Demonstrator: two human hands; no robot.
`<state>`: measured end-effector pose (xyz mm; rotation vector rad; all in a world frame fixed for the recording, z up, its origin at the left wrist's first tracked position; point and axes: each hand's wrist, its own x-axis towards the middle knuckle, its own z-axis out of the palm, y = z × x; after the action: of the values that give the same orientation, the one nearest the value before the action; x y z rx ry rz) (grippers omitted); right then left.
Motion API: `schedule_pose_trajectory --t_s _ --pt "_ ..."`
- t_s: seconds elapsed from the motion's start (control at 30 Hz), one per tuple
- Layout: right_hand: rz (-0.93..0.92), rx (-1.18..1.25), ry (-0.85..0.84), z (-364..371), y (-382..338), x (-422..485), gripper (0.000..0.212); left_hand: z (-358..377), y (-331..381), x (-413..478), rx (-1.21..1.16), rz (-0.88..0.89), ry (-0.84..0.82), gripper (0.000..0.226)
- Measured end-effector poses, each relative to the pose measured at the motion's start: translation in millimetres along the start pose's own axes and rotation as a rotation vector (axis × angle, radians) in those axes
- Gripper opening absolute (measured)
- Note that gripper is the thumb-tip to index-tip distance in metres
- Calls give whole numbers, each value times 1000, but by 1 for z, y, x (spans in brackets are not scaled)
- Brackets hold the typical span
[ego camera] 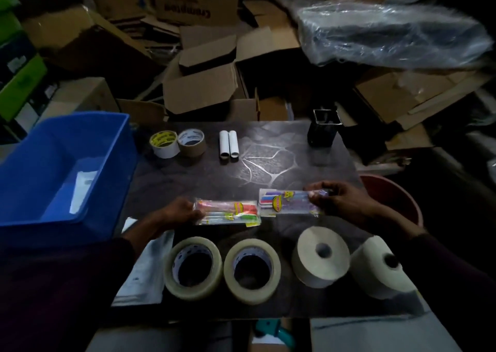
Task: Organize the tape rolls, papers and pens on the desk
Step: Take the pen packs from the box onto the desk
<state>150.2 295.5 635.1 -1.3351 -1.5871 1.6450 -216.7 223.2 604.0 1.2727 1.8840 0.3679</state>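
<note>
My left hand [177,213] pinches the left end of a clear pen packet [228,213] lying on the dark desk [268,163]. My right hand [341,201] pinches the right end of a second pen packet [288,201], just right of the first. Along the near edge stand two clear tape rolls [193,267] [252,270] and two beige paper rolls [320,256] [381,268]. At the far left of the desk sit a white tape roll [164,144] and a brown tape roll [192,143], with two white tubes [229,145] beside them. A white paper sheet [145,268] lies under my left forearm.
A black pen holder [323,131] stands at the desk's far right. A blue plastic bin [61,169] with a white paper inside sits left of the desk. A red bucket [394,196] is to the right. Cardboard boxes [204,83] pile up behind.
</note>
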Motion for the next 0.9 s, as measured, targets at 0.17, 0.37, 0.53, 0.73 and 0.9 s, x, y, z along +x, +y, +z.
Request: schedule_pose_trajectory --t_s 0.17,0.37,0.53,0.73,0.9 --pt "42 -128 -101 -6 7 23 40 12 -19 20 117 -20 164 35" --pt "26 -196 -77 -8 36 37 68 17 -36 28 147 -95 233 44" --pt "2 -262 36 -1 57 36 31 25 -29 19 -132 -198 268 37" --pt "-5 -441 196 -5 80 43 18 28 -20 7 -349 -131 282 52" --pt "60 -254 271 9 65 38 26 26 -21 10 -291 -204 209 83"
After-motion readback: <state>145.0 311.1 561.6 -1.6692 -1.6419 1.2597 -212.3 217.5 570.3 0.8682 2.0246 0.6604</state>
